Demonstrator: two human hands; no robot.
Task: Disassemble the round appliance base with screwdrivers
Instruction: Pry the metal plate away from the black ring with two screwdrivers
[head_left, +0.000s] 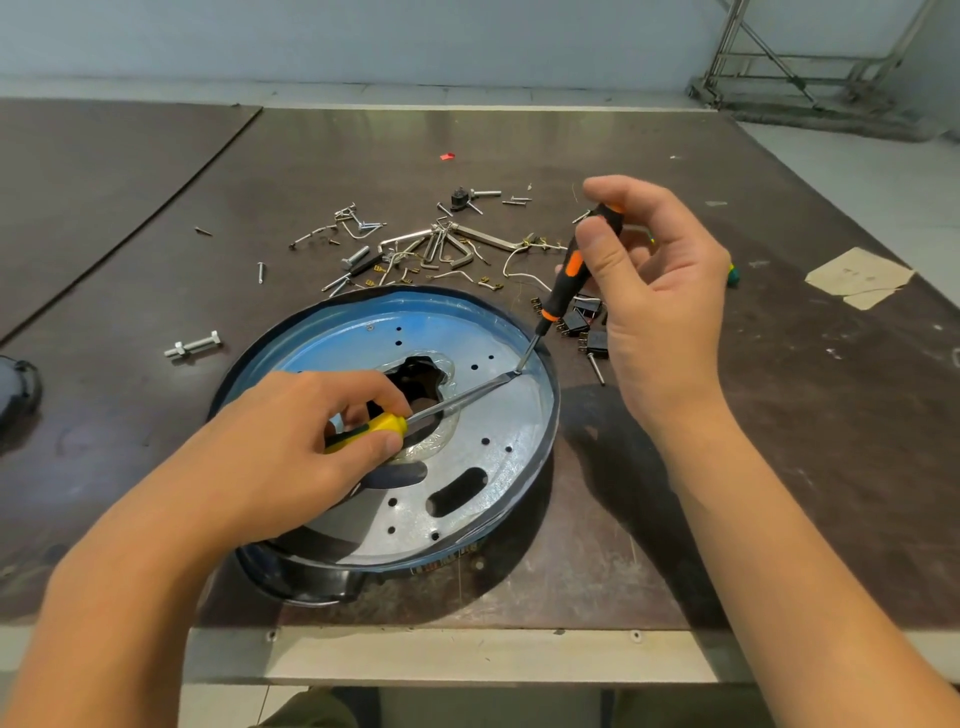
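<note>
Lying under both hands, the round base is probed near its right rim: yellow screwdriver gripped by left hand, orange-black screwdriver pinched by right hand, tips meeting.

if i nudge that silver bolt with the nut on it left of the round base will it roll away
The silver bolt with a nut looks like solid metal, so it is probably stiff and heavy for its size. Its angular head and nut would likely stop it rolling far on the flat dark table.
</note>
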